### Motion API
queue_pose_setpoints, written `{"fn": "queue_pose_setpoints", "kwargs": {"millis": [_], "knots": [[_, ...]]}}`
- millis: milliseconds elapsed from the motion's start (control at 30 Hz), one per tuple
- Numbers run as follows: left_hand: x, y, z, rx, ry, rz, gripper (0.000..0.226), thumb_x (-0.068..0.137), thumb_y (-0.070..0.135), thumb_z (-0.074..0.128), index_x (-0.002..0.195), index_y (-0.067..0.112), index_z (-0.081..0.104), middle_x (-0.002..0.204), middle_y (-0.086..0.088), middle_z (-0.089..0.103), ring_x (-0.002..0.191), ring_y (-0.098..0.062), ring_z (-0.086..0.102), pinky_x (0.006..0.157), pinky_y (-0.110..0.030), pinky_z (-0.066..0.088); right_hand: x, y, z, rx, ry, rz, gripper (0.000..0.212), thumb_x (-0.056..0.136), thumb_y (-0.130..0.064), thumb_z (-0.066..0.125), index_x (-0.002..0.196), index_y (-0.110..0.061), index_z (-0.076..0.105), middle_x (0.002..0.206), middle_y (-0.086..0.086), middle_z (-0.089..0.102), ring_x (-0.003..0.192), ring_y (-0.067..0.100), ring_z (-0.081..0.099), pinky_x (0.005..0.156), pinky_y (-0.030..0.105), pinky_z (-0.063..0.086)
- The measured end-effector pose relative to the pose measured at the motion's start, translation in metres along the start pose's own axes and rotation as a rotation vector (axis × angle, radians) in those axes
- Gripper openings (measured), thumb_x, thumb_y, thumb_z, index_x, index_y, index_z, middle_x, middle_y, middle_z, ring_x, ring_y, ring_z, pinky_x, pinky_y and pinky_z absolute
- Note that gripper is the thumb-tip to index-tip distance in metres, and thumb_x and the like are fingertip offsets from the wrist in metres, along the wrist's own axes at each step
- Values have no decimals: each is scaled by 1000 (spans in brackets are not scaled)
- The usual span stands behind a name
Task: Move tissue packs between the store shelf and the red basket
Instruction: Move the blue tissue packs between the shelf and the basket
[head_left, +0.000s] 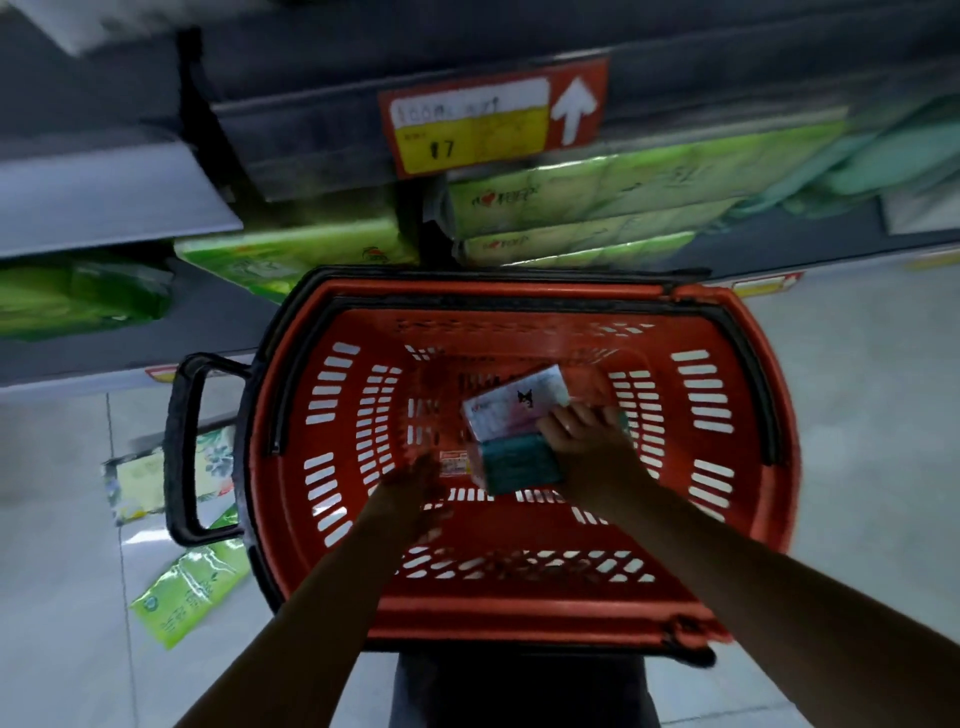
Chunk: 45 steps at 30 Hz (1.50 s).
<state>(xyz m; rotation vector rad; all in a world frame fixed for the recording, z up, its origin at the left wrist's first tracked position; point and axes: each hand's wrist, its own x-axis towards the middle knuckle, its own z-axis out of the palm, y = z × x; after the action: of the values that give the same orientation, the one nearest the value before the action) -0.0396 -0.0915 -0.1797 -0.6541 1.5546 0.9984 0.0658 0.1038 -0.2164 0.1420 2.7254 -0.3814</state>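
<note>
A red basket (519, 603) with black handles sits on the floor below me, in front of the store shelf (322, 135). Inside it, my right hand (587, 441) grips a tissue pack (514, 410) that is white and pink on top with a teal side. My left hand (421, 483) is blurred, low in the basket just left of the pack, near a small label; whether it touches the pack is unclear. Green tissue packs (587, 208) are stacked on the shelf behind the basket.
A red and yellow price tag (488, 122) hangs on the shelf edge. More green packs (291, 254) fill the lower shelf at left. Two packs lie on the tiled floor (857, 389) left of the basket: a floral one (140, 478) and a green one (187, 592).
</note>
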Motion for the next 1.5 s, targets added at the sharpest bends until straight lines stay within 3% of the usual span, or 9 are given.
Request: {"fn": "queue_pose_setpoints", "kwargs": {"millis": [300, 400, 500, 600, 700, 867, 1033, 1300, 1500], "knots": [[-53, 32, 3, -294, -205, -130, 52, 85, 45, 61, 114, 2, 59, 111, -24, 66, 104, -36, 63, 79, -43, 55, -11, -42, -51, -79, 547, -149, 20, 81, -25, 48, 93, -14, 59, 91, 2, 69, 79, 24, 59, 74, 37, 35], [-72, 39, 6, -250, -174, -59, 37, 87, 32, 63, 110, 4, 62, 92, -17, 75, 89, -31, 70, 75, -39, 59, -22, -50, -72, -114, 544, -132, 19, 79, -20, 50, 94, -12, 60, 92, 3, 69, 77, 25, 61, 72, 36, 38], [-90, 44, 5, -242, -157, -37, 68, 68, 35, 78, 123, 1, 58, 117, -23, 66, 108, -38, 63, 94, -49, 51, -34, -50, -90, -88, 440, -139, 39, 75, -31, 67, 105, -10, 53, 102, 7, 68, 86, 25, 60, 77, 39, 37], [-119, 54, 5, -183, -52, 30, 35, 80, 24, 70, 104, -1, 62, 94, -21, 71, 89, -33, 66, 71, -35, 58, -51, -45, -113, -8, 272, -139, 65, 79, -60, 55, 120, -10, 46, 121, 11, 62, 106, 27, 59, 95, 51, 41], [-142, 62, 2, -158, -6, 92, 16, 89, 19, 62, 86, 3, 61, 78, -15, 68, 72, -27, 65, 46, -26, 57, -74, -42, -150, 249, 290, 53, 67, 86, -64, 37, 130, -13, 41, 134, 11, 53, 120, 23, 49, 105, 57, 34], [-177, 73, -2, -184, -87, 163, 26, 86, 22, 64, 101, -1, 64, 97, -22, 72, 76, -29, 73, 55, -33, 58, -95, -41, -212, 994, 357, 632, 55, 94, -55, 33, 134, -17, 43, 122, -2, 50, 120, 16, 48, 94, 23, 32], [-235, 93, 19, -84, -166, 313, 20, 92, 20, 57, 96, 3, 66, 81, -12, 75, 68, -22, 73, 51, -27, 55, -102, -32, -256, 1878, 80, 954, 74, 76, -79, 42, 124, -24, 58, 118, 11, 67, 106, 32, 65, 89, 51, 52], [-334, 130, 34, 49, -103, 530, 18, 84, 30, 69, 94, 15, 70, 94, -9, 74, 85, -29, 72, 72, -40, 59, -151, -44, -346, 2007, 50, 820, 38, 92, -30, 52, 124, -10, 59, 119, 15, 66, 90, 29, 65, 74, 37, 54], [-415, 140, 33, 113, -59, 654, 48, 64, 56, 78, 88, 15, 72, 97, -29, 67, 93, -48, 64, 80, -56, 53, -199, -65, -410, 2023, 96, 695, 26, 93, -28, 51, 107, -12, 67, 94, 9, 74, 74, 21, 71, 63, 32, 58]]}}
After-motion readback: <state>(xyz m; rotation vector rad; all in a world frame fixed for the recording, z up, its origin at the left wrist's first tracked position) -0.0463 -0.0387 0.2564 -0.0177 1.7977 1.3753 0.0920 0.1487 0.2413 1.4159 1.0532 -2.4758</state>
